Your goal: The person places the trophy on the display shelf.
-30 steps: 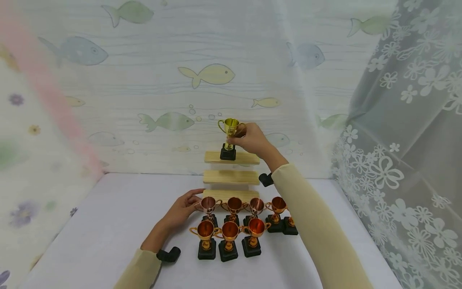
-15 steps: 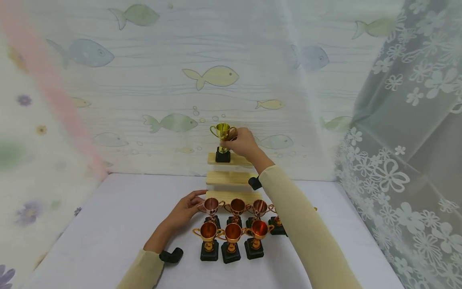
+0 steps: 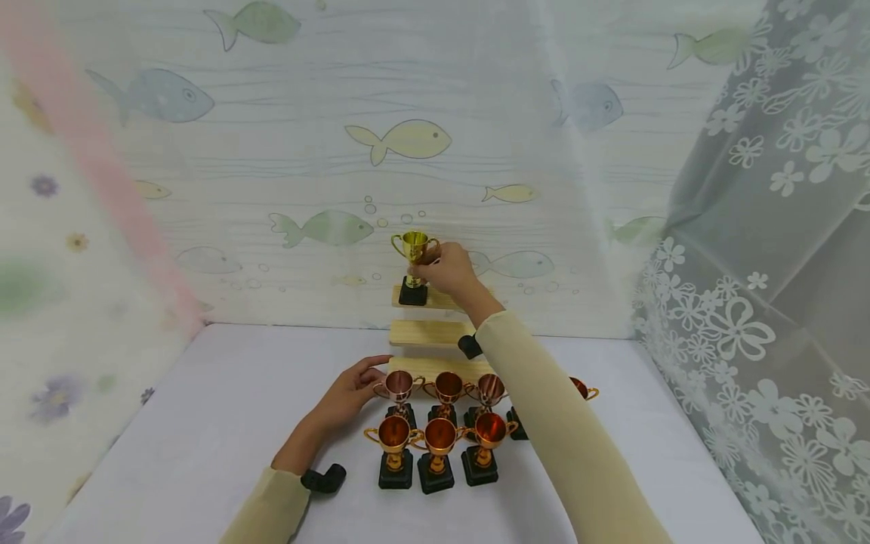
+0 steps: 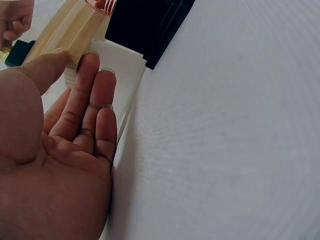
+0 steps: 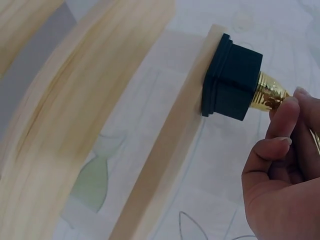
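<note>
My right hand (image 3: 448, 268) pinches the stem of a gold trophy cup (image 3: 414, 245) between thumb and fingers. The cup stands upright near the left end of the top wooden step (image 3: 443, 301) of a three-tier rack; its black base (image 5: 232, 77) meets that plank in the right wrist view. Low on the left, my left hand (image 3: 347, 393) touches the left end of the bottom step (image 3: 438, 368), thumb (image 4: 47, 67) and fingertips at the wood, fingers nearly straight. Right beside those fingers is the black base (image 4: 140, 25) of a copper-coloured trophy cup (image 3: 398, 385).
Several copper and bronze trophy cups stand in two rows before the rack, the front row including a bronze cup (image 3: 440, 437). My right sleeve (image 3: 564, 423) covers some at the right. The middle step (image 3: 428, 332) bears nothing in its visible part. A fish-print curtain (image 3: 408, 91) hangs behind.
My right hand has shifted left along the top step with the gold trophy cup, from near its middle to near its left end. My left hand stays at the bottom step.
</note>
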Demonstrator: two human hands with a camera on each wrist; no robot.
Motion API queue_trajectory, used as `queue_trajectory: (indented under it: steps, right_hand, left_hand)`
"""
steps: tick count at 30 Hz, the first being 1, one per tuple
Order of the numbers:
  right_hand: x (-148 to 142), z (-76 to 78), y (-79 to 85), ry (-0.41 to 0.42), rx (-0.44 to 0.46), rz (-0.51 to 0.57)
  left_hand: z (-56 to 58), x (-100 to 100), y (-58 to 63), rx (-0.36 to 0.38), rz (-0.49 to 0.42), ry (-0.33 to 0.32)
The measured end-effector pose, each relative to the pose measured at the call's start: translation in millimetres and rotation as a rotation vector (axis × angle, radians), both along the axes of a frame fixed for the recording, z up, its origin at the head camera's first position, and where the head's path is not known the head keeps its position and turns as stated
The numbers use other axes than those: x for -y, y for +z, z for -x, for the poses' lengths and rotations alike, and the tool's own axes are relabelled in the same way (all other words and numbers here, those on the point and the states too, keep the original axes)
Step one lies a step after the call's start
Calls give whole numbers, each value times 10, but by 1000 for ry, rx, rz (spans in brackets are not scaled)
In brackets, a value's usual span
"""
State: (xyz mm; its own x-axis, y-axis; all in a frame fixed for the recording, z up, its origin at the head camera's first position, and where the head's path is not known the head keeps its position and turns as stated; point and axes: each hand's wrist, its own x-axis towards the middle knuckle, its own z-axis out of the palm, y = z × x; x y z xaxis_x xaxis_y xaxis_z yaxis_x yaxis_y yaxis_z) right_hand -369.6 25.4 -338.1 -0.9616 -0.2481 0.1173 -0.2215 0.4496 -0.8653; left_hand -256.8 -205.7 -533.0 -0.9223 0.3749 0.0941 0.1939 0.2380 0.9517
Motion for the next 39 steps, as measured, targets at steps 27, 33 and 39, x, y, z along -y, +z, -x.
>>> queue_trajectory:
  steps: [27,33,39]
  right_hand:
    - [-66,-70,-69,36,12,37]
    - [-231,-137,-29,77,31,32]
    - [-410,-220,8,128,-7,-34]
  left_hand:
    - [-9,-10,9,14,28,25]
    - [16,-9,-3,9,25,20]
    - [22,-2,-14,13,11,14]
